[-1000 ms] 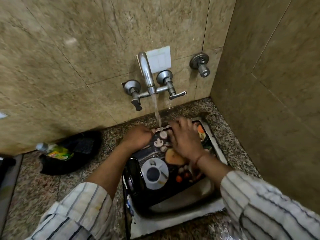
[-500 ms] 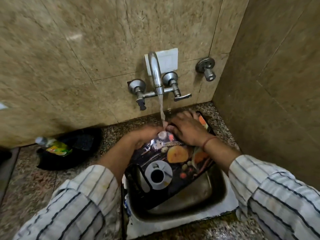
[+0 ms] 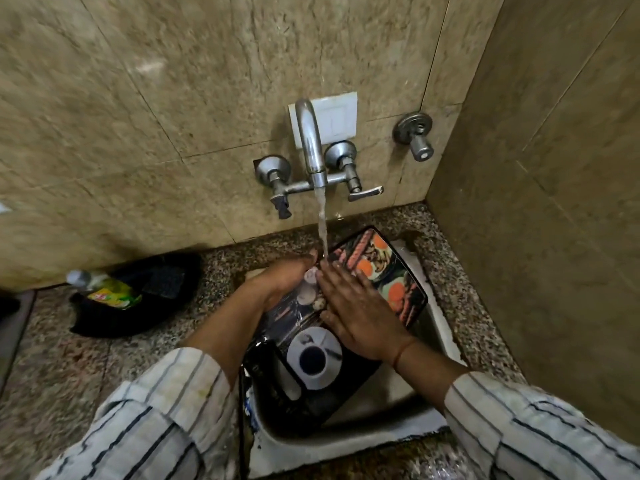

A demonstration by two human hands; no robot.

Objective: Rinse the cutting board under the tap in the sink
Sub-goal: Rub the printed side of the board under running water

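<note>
Water is running from the tap (image 3: 313, 150) onto the cutting board (image 3: 381, 268) tilted in the sink (image 3: 440, 327). The left hand (image 3: 280, 278) is gripping the board's edge left of the stream, while the right hand (image 3: 360, 313) is lying flat on its printed face.

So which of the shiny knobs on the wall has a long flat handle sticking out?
The tap valve just right of the spout: its flat lever points right. The left valve ends in a short dark knob, and the far-right one is a round stub.

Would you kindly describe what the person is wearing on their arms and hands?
Both arms wear loose cream sleeves with dark pinstripes, pushed up to leave the forearms bare. The left hand and right hand are ungloved. A thin reddish thread circles the right wrist.
</note>
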